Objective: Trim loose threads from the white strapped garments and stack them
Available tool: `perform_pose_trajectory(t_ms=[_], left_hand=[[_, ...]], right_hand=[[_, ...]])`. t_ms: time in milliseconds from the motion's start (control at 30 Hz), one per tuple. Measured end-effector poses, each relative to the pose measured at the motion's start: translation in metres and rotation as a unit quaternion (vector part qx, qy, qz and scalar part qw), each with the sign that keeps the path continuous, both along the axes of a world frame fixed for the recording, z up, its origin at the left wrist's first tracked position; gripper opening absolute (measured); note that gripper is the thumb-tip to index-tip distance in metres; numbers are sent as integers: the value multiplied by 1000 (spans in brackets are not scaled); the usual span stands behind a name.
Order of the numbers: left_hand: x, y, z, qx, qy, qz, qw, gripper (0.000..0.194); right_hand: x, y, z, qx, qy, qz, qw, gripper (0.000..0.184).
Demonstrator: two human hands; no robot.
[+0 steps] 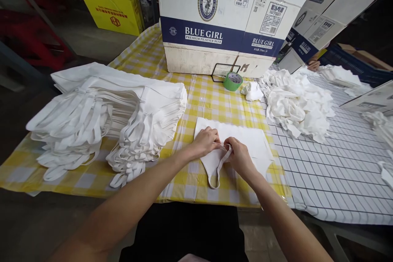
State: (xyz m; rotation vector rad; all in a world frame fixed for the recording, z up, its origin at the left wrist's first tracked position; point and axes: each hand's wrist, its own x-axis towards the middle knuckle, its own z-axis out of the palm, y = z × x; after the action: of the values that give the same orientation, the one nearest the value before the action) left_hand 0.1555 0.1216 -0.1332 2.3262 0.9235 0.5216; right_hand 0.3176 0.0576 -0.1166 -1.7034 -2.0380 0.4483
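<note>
A white strapped garment [245, 136], which looks like a camisole, lies flat in front of me with its strap end towards me. My left hand [206, 142] is closed in a pinch on its thin white strap [218, 172], above the cloth. Close by on the right, my right hand [240, 156] also pinches the strap, and a loop of it hangs down over the tablecloth. The fingertips of the two hands almost meet. To the left stands a thick stack of similar white garments [123, 77], their straps bunched towards the near edge.
A yellow checked cloth [196, 102] covers the table. At the back stand a large beer carton [202, 24], a black wire stand [216, 73] and a roll of green tape [232, 82]. Crumpled white garments [297, 98] lie right; another person's hand [313, 65] shows behind them.
</note>
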Motion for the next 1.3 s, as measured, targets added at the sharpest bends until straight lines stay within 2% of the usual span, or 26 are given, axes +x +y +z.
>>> perform_pose_trajectory(t_ms=[233, 467, 567, 633, 700, 733, 867, 967, 1033, 1133, 1233, 1300], left_hand=[[-2, 2, -2, 7, -8, -12, 1000, 17], [-1, 1, -1, 26, 21, -15, 999, 16], [-2, -1, 0, 32, 20, -13, 999, 16], [-3, -2, 0, 33, 13, -8, 999, 16], [-3, -3, 0, 27, 7, -4, 1000, 17], [-3, -3, 0, 23, 3, -3, 1000, 18], [-7, -4, 3, 4, -2, -13, 1000, 16], [-15, -2, 11, -37, 6, -52, 998, 21], [-21, 0, 17, -73, 3, -90, 993, 30], [-28, 2, 22, -102, 0, -122, 987, 33], [-31, -3, 23, -90, 14, -121, 988, 34], [-35, -9, 24, -69, 32, -116, 990, 37]], right_hand=[[-2, 0, -2, 10, -7, -5, 1000, 18], [-11, -1, -9, 33, 16, -15, 999, 18], [-16, -1, -11, 36, 64, -34, 997, 19], [-18, -2, -9, 16, 133, -54, 990, 12], [-18, -6, -3, -24, 231, -82, 969, 6], [-18, -9, 0, -50, 287, -96, 952, 9], [-10, -30, 15, -176, 479, -122, 851, 20], [-3, -51, 26, -268, 561, -103, 776, 31], [0, -65, 32, -299, 599, -82, 738, 36], [0, -84, 37, -295, 625, -62, 720, 37], [-9, -107, 36, -295, 607, -49, 736, 39], [-15, -125, 35, -318, 575, -37, 753, 43]])
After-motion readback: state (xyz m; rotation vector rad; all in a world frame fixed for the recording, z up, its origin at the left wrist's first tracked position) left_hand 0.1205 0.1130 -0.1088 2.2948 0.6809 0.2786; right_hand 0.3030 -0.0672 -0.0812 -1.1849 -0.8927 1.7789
